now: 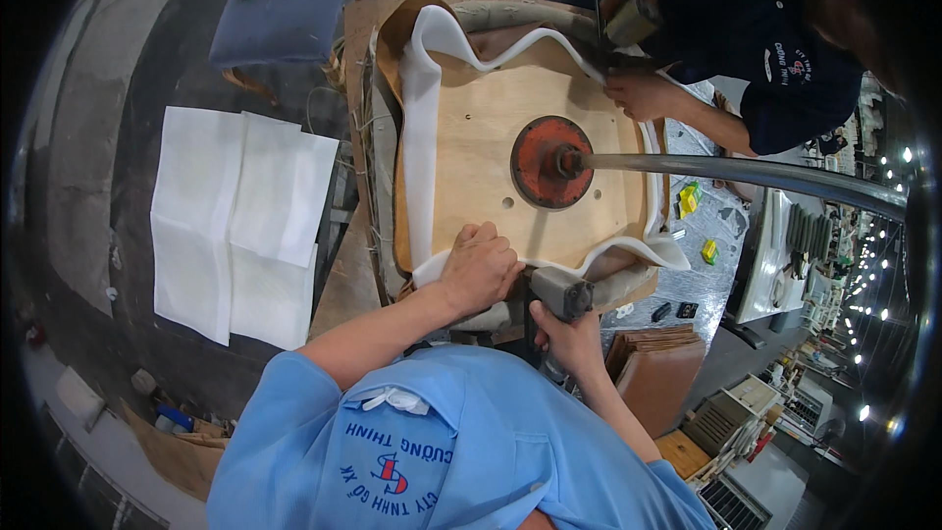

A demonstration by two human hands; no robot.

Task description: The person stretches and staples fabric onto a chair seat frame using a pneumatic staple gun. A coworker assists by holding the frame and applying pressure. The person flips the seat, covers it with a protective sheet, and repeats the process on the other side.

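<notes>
A plywood seat panel (471,157) lies with white foam padding (420,137) and a brown cover (397,31) folded up around its edges. A round red press plate (530,172) bears down on the wood. My left hand (478,270) is closed on the padding at the near edge, its knuckles over the panel; whether the cover is also in the grip is hidden. My right hand (572,339) grips a staple gun (561,292), its head by the near edge of the padding, right of my left hand.
A metal bar (746,173) runs rightward from the press plate. Across the panel, a co-worker's hand (643,95) touches the far edge; another staple gun (631,25) is there. White sheets (201,216) lie left, a blue-grey cushion (285,15) far left, brown panels (659,373) at right.
</notes>
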